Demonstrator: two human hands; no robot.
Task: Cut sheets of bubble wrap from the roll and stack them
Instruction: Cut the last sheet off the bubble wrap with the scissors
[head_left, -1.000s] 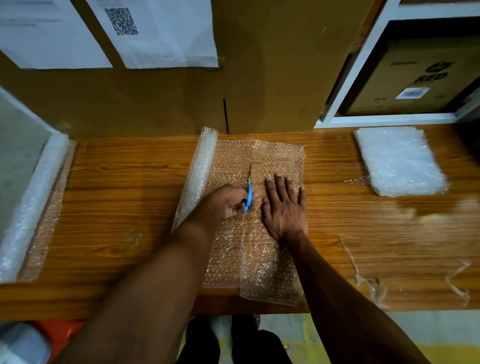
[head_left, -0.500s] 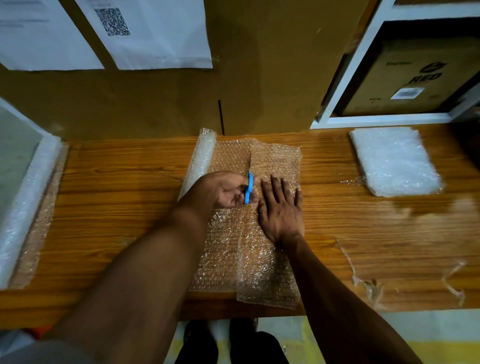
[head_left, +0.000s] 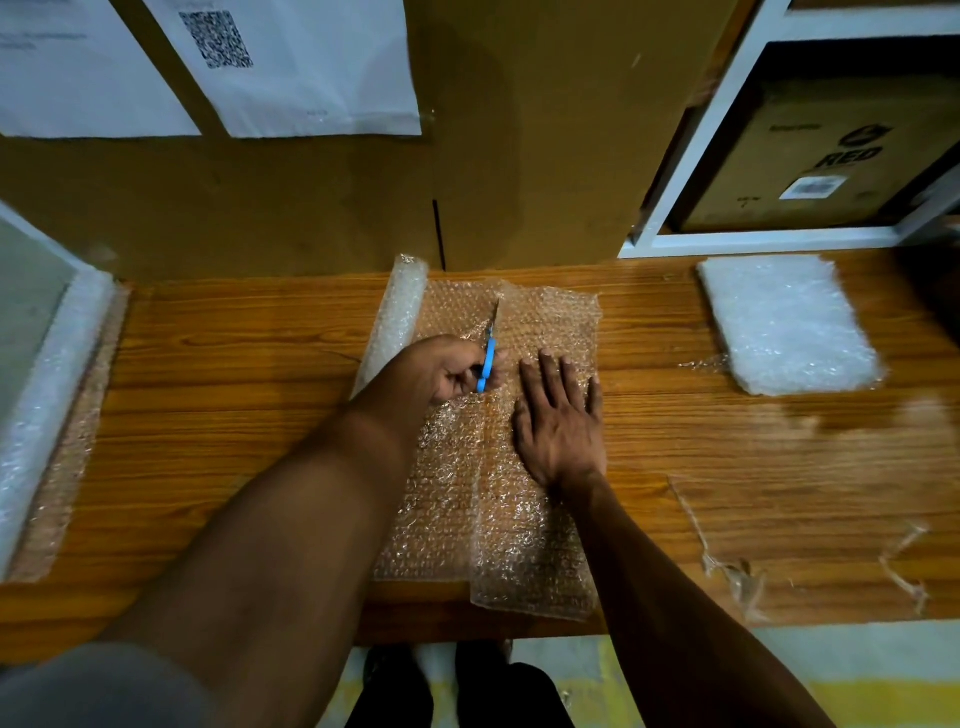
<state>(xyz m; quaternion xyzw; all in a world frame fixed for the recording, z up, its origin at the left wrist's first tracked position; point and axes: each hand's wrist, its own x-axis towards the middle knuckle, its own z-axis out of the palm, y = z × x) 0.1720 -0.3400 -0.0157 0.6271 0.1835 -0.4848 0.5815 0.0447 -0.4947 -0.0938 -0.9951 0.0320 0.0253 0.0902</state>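
Left hand (head_left: 447, 369) curled round blue-handled scissors (head_left: 488, 353), blades pointing away from the body toward the far edge of the sheet. Right hand (head_left: 561, 415) flat, fingers straight and spread, pressing down the bubble wrap (head_left: 498, 499) just right of the cut line. Cut line running lengthwise, near to far, parallel to the roll (head_left: 397, 317); the part nearer the body already parted, with the right-hand piece overlapping slightly and hanging over the near table (head_left: 234, 395) edge. Remaining uncut stretch judged short, lying directly ahead of the blade tips. Roll lying left of the scissors with long axis near-to-far, the left hand the nearer one. Wrap clear, thin, crinkled, wood grain showing through. Stack of cut sheets (head_left: 784, 322) whiter and thicker, well apart at far right. Loose clear scraps (head_left: 737, 577) at near right. More bubble wrap along the left table edge.
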